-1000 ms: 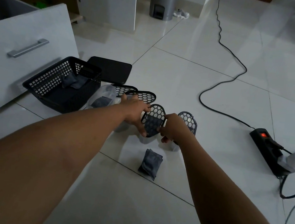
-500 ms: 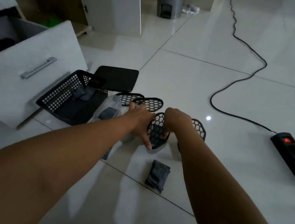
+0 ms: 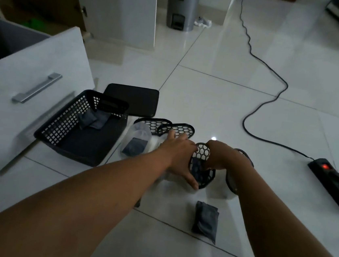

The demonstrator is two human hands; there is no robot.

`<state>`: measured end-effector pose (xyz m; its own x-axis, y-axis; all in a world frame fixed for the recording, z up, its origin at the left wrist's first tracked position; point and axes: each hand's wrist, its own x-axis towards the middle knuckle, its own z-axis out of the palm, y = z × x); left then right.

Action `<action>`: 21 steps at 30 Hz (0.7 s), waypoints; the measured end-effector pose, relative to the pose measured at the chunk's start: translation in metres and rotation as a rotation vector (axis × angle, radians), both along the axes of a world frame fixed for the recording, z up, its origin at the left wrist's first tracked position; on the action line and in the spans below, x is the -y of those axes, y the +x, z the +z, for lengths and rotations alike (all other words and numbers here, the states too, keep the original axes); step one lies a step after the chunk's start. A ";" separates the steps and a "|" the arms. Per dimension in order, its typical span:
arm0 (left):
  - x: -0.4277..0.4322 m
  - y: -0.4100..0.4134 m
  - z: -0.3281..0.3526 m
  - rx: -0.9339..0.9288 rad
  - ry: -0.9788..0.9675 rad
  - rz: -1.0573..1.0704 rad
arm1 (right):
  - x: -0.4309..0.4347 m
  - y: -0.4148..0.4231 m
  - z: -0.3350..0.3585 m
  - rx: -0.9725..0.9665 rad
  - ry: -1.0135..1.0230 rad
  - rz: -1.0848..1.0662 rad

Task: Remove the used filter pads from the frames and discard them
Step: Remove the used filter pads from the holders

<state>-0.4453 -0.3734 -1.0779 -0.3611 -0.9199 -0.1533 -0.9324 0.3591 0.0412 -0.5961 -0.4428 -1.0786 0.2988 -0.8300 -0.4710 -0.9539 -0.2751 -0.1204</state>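
Head camera is looking down at two bare arms reaching over a white tiled floor [image 3: 211, 90]. The left hand [image 3: 179, 153] is gripping a black honeycomb frame [image 3: 202, 151], which is standing up on its edge on the floor, with the thumb stretching along the frame's lower left rim. The right hand [image 3: 219, 157] is curling its fingers onto the front of the same frame, right where a grey pad [image 3: 196, 165] is sitting inside it. I cannot tell if those fingers are pinching the pad itself or only the frame.

A black basket [image 3: 63, 124] is sitting to the left, beside a white drawer [image 3: 32, 83], and two grey pads [image 3: 89, 119] are lying in its far end. A clear bag [image 3: 140, 132] is lying just beside the basket, with one more pad [image 3: 133, 146] inside it. Two flat frames [image 3: 183, 129] are lying behind the left hand, overlapping each other. Another frame [image 3: 229, 180] is standing behind the right wrist. A loose pad [image 3: 205, 222] is lying on the floor between the arms, close to the person. A black lid [image 3: 134, 99] is lying flat behind the basket. A power strip [image 3: 332, 176] is glowing red at the far right.
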 end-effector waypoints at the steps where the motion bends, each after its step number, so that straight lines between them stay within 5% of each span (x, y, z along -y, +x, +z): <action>1: 0.004 0.005 -0.002 -0.001 -0.044 -0.034 | 0.004 0.000 0.003 -0.026 0.008 0.001; 8: 0.022 0.061 0.011 0.012 0.066 0.045 | 0.025 0.046 0.028 0.006 -0.216 -0.109; 21: 0.019 0.078 0.023 0.293 0.207 0.025 | 0.059 0.099 -0.039 -0.074 -0.171 0.102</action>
